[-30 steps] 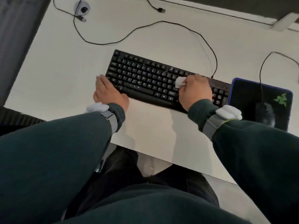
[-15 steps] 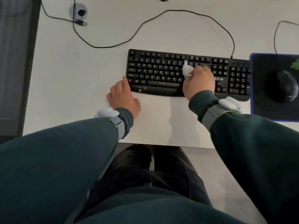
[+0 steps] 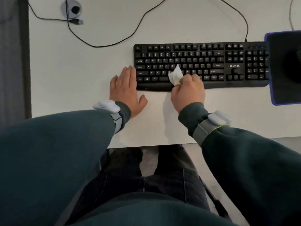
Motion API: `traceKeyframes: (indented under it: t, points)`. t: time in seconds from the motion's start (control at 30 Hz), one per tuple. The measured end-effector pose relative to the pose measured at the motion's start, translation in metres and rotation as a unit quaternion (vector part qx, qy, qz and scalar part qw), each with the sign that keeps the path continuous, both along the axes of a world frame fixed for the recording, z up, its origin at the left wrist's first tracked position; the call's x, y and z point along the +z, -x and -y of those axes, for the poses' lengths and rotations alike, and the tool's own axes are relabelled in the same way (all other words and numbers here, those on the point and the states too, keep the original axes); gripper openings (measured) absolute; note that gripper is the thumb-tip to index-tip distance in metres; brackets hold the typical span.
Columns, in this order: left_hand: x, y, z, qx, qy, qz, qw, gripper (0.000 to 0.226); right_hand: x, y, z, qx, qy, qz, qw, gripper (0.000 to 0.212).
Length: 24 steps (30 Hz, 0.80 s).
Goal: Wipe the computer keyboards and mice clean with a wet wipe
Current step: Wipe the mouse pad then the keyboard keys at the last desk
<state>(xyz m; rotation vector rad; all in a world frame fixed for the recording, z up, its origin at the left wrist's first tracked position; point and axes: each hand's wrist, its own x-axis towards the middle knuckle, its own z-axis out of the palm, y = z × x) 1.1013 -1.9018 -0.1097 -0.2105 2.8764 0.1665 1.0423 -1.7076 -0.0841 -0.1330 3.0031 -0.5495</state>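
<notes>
A black keyboard (image 3: 211, 62) lies on the white desk (image 3: 81, 70). My right hand (image 3: 189, 92) pinches a crumpled white wet wipe (image 3: 175, 75), which lies on the lower middle keys near the space bar. My left hand (image 3: 125, 88) rests flat on the desk with straight fingers, its fingertips against the keyboard's left front corner. At the right edge of the view a black mouse (image 3: 294, 66) sits on a black mouse pad with a blue rim (image 3: 275, 88); most of the mouse is cut off.
The keyboard's black cable (image 3: 146, 13) loops across the back of the desk toward a grey cable grommet (image 3: 71, 8). A second cable (image 3: 290, 13) runs back from the mouse pad. The desk's front edge crosses above my legs; a dark strip borders the desk on the left.
My right hand has slid the wipe left and toward me, from the upper middle keys to the bottom rows. The view has shifted, so the keyboard and mouse pad sit farther right.
</notes>
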Motion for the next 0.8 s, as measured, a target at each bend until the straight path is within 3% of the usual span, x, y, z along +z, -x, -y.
traceKeyframes:
  t: [0.07,0.2,0.27,0.37,0.5,0.57,0.7,0.8]
  points:
    - [-0.004,-0.001,0.005,-0.019,0.012,-0.011,1.0,0.094,-0.005,-0.006,0.014,-0.027,0.008,-0.001,1.0,0.021]
    - [-0.008,0.002,0.005,-0.015,0.023,-0.015,1.0,0.08,-0.004,-0.032,0.089,0.084,0.067,-0.039,0.993,0.008]
    - [-0.008,0.003,0.004,-0.019,0.022,-0.017,0.999,0.079,-0.004,-0.028,0.096,0.085,0.065,-0.041,0.993,0.006]
    - [-0.004,-0.001,0.004,-0.031,0.009,-0.026,0.999,0.092,-0.005,-0.022,0.051,-0.023,0.041,-0.018,0.999,0.014]
    - [-0.003,0.0,0.008,-0.033,0.002,-0.036,0.999,0.094,-0.01,-0.013,-0.002,-0.199,0.004,-0.038,0.979,0.022]
    - [-0.003,-0.001,0.006,-0.037,0.005,-0.04,0.999,0.093,-0.014,-0.016,0.02,-0.157,0.023,-0.076,0.984,0.025]
    - [-0.007,0.0,0.007,-0.033,0.013,-0.04,0.999,0.09,-0.018,-0.047,0.089,0.021,0.049,-0.102,0.993,0.02]
    - [-0.006,0.0,0.006,-0.036,0.007,-0.042,0.998,0.092,-0.018,-0.039,0.063,0.007,0.018,-0.104,0.994,0.016]
